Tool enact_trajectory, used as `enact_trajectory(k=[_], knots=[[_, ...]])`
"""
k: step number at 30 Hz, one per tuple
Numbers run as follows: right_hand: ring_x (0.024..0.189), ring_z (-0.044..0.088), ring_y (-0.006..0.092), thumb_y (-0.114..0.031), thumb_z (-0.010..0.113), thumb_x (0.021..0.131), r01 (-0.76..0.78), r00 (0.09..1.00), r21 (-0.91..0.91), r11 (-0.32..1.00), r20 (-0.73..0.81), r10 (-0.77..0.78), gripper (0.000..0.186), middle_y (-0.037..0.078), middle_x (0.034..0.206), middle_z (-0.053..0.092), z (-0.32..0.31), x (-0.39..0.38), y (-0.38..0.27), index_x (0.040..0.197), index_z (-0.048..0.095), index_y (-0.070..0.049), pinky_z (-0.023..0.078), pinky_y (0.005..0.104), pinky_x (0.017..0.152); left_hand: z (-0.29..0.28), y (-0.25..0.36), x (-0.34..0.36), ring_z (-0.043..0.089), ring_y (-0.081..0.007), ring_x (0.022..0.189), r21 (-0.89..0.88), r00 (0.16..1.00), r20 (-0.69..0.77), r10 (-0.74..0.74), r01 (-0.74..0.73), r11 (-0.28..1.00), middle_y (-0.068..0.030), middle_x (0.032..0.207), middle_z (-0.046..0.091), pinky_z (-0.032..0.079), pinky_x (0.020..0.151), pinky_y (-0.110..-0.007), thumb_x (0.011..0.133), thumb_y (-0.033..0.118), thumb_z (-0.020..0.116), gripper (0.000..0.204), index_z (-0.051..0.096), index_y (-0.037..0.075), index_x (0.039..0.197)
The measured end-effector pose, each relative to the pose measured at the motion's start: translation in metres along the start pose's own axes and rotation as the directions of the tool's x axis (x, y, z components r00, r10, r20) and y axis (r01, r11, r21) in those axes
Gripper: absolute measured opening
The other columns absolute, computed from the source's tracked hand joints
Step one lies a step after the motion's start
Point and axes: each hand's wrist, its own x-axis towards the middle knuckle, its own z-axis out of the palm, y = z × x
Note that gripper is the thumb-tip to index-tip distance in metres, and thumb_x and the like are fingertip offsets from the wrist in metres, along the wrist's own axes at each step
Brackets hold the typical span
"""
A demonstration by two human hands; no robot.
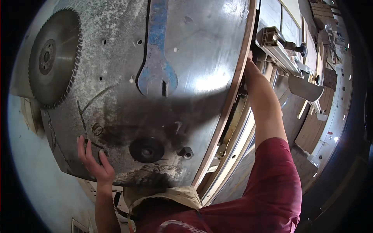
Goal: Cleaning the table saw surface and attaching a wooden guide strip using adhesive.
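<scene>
My left hand is at the metal table, fingers apart, beside a thin dark item that I cannot make out clearly. A black flanged disc and a hex nut lie to its right. A toothed circular saw blade lies at the upper left, and a long, worn blue wrench lies at the top middle. My right hand reaches down beside the table's wood-coloured edge strip, its fingers mostly hidden.
Right of the table are a slotted aluminium fence with a black knob, long rails, a grey curved plate and stacked wooden boards. A pale cloth apron shows at my waist.
</scene>
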Motion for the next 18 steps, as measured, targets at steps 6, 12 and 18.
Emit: enact_trajectory(k=[6,12,18], knots=[[0.094,0.075,0.0356,-0.018,0.065,0.099,0.088,0.984,-0.039,0.995,0.157,-0.080,0.015,0.019,0.106,0.075,0.027,0.013,-0.018,0.100,0.072,-0.004,0.060,0.0494,0.081,-0.005,0.003,0.002,0.041,-0.0488,0.151,0.085,1.000,0.010,-0.030,0.029,0.996,-0.0272,0.162,0.043,0.035,0.123,-0.057,0.107,0.009,0.052,0.043,0.050,-0.003,0.148],[0.093,0.076,0.0330,-0.021,0.066,0.098,0.170,0.959,-0.131,0.977,0.251,-0.133,0.021,0.018,0.109,0.077,0.020,-0.004,-0.011,0.107,0.077,-0.005,0.062,0.0454,0.076,-0.002,0.005,0.004,0.042,-0.0481,0.150,0.087,1.000,0.022,-0.012,0.010,0.996,-0.0272,0.163,0.043,0.035,0.123,-0.057,0.107,0.009,0.052,0.043,0.050,-0.003,0.148],[0.090,0.077,0.0295,-0.023,0.066,0.098,0.332,0.897,-0.431,0.839,0.419,-0.140,0.025,0.017,0.106,0.078,-0.001,-0.004,-0.014,0.109,0.078,-0.004,0.062,0.0434,0.068,0.001,0.008,0.008,0.043,-0.0491,0.149,0.096,1.000,0.030,0.005,-0.008,0.995,-0.0288,0.161,0.043,0.036,0.122,-0.058,0.106,0.009,0.053,0.043,0.050,-0.004,0.147]])
